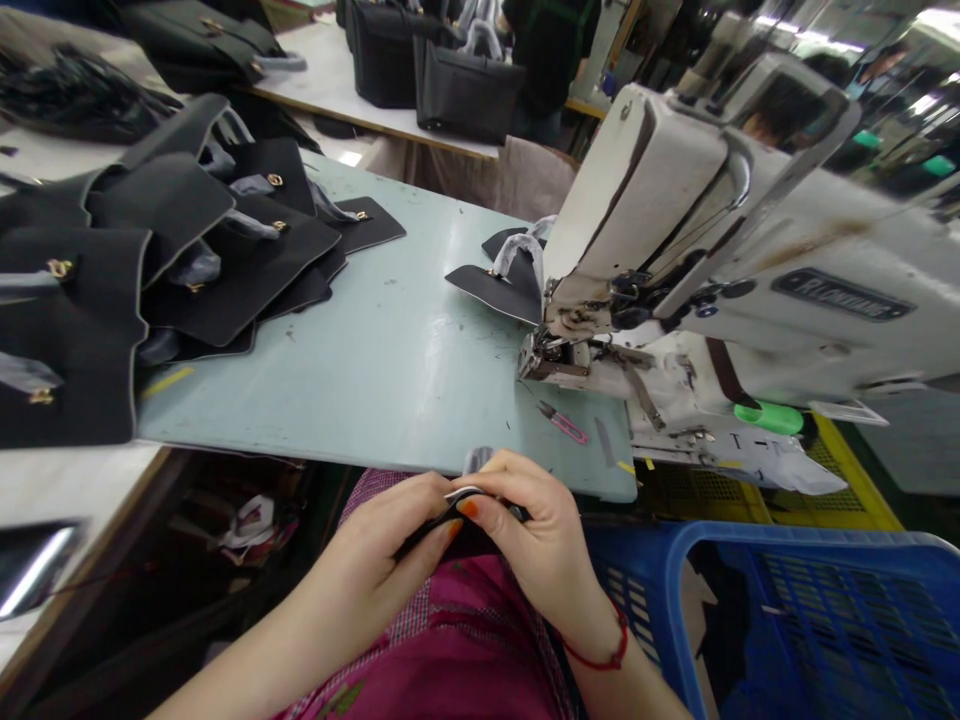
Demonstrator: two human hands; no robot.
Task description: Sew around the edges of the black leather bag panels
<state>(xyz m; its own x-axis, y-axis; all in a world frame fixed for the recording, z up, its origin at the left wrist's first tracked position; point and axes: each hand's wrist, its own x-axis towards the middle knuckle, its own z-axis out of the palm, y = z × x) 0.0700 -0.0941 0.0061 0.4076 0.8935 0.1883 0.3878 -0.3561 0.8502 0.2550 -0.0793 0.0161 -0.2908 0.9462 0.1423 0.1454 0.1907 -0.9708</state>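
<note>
Head view: left hand [382,560] and right hand [536,540] both pinch a small black strap piece [450,515] over the lap, below the worktop [390,370] edge, close for inspection; sewing machine [675,280] stands right.

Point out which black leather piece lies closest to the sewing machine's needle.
The black leather piece lying alone right beside the sewing machine head, with grey wrapping on it. The other pieces lie heaped at the table's far left.
</note>
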